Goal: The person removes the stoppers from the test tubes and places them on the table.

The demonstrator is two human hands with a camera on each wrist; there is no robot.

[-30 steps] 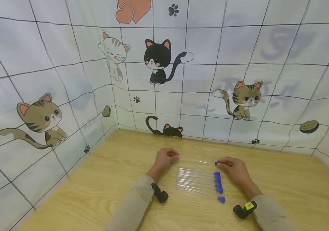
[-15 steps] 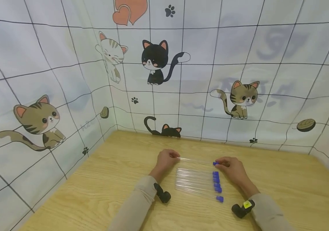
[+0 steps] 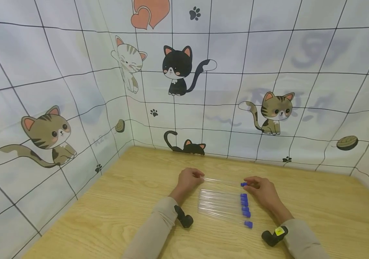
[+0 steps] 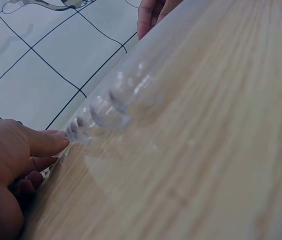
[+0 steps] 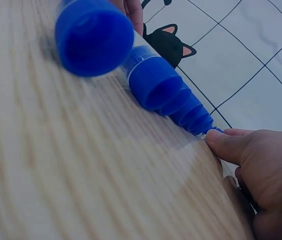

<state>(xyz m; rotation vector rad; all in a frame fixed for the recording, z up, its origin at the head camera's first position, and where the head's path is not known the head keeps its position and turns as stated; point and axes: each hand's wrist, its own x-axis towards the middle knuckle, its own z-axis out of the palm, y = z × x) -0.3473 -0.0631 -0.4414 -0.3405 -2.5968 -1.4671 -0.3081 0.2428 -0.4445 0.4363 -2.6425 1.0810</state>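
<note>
Pinching the end of a slim, clear tube [image 3: 221, 180] with the left hand [image 3: 189, 180], and its blue cap [image 3: 244, 184] with the right hand [image 3: 263, 191], just beyond the row of tubes [image 3: 220, 201]. Lying parallel in that row on grained wood [image 3: 320, 201], round, smooth, see-through, with ribbed blue caps [image 5: 155, 82]; too glossy to judge for contents. Spaced slightly off the row's near side, another capped tube [image 3: 248, 224].

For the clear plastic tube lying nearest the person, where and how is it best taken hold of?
Probably by its blue plastic cap, approached from the person's right and pinched across its sides. It faces right and sits apart from the neighbouring blue caps, leaving finger room, while the clear tube lies close to the other tubes.
</note>
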